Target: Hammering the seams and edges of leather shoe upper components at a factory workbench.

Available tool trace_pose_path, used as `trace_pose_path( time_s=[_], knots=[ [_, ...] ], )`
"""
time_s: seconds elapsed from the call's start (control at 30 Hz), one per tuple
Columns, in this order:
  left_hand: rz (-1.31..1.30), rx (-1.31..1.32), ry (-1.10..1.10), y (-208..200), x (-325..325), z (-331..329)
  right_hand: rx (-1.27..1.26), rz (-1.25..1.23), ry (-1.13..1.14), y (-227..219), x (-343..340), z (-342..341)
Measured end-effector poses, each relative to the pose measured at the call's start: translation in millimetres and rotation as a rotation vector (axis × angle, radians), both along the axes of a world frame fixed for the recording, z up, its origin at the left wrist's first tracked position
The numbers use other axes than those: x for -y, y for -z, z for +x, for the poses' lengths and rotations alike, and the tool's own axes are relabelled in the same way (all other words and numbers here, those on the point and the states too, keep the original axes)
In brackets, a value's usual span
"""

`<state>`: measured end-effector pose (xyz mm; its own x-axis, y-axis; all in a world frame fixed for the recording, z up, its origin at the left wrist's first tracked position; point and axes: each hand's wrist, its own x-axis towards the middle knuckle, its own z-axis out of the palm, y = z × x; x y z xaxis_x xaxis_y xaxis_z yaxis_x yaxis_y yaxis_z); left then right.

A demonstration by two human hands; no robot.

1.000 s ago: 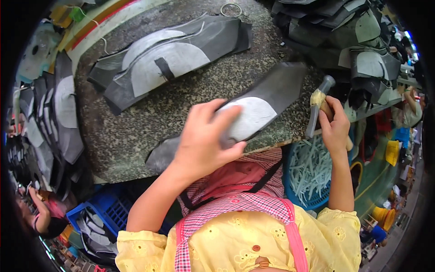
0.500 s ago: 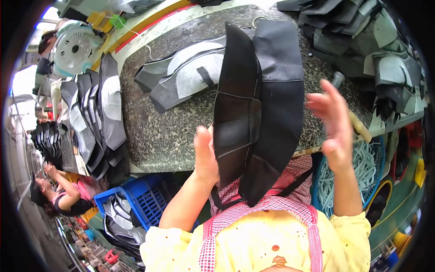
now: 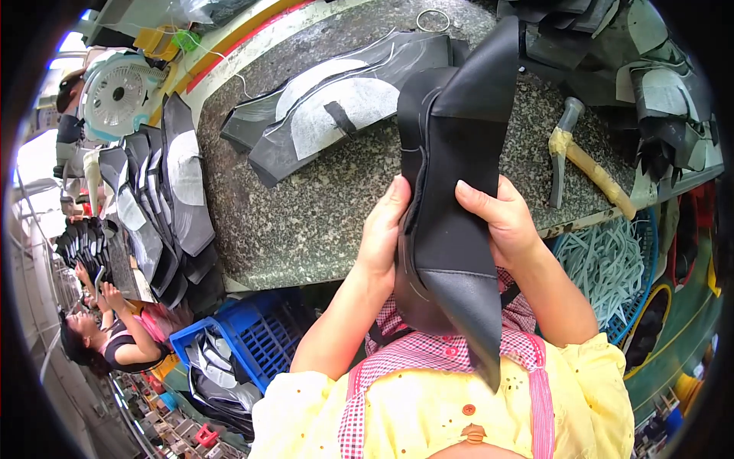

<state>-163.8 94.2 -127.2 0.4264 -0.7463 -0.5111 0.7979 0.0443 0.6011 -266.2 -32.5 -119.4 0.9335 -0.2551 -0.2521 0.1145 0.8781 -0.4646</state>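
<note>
Panel (image 3: 455,229), black and stitched, held between both hands before yellow shirt (image 3: 428,398) and checked apron (image 3: 390,356); left hand (image 3: 382,233) grips its left edge, right hand (image 3: 505,222) clasps its right, thumb on top face. Beyond, on speckled desk (image 3: 306,229), hammer (image 3: 589,166) lies at right, overlapping grey pieces (image 3: 371,103) with white patches farther left, thin ring (image 3: 433,30) farther still.

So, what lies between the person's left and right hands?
In the head view, a black piece lies between the left hand and right hand, held by both.
</note>
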Motion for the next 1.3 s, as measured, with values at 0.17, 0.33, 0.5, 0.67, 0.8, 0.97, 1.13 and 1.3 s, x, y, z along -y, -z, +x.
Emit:
trace_pose_path(
  time_s=[0.17, 0.33, 0.5, 0.67, 0.8, 0.97, 1.13, 1.3],
  knots=[
    [-0.201, -0.306, 0.022, 17.8, -0.7, -5.2, 0.01, -0.102, -0.051, 5.8, 1.9, 2.0],
    [-0.141, -0.472, 0.026, 31.8, -3.5, -13.6, -0.005, -0.191, -0.03, 8.7, -3.8, 1.7],
    [-0.207, -0.498, 0.041, 55.9, -3.9, -14.6, -0.056, -0.246, -0.054, 14.8, -4.1, 1.4],
    [-0.167, -0.458, 0.059, 59.7, -6.9, -18.1, -0.087, -0.289, -0.074, 18.2, -5.0, -1.9],
    [-0.134, -0.431, 0.071, 59.6, -8.6, -19.4, -0.075, -0.276, -0.046, 13.0, -8.2, -1.6],
    [-0.106, 0.196, -0.115, -12.7, -5.8, 4.9, -0.112, -0.319, -0.007, 6.6, -7.2, -1.5],
    [0.518, 2.06, -0.052, -47.4, -22.9, 28.5, -0.223, -0.793, 0.075, 6.4, -9.0, -13.6],
    [0.123, 1.576, 0.339, -32.4, -22.5, 2.8, -0.068, -0.748, -0.041, 25.6, -20.1, -10.1]
  ],
)
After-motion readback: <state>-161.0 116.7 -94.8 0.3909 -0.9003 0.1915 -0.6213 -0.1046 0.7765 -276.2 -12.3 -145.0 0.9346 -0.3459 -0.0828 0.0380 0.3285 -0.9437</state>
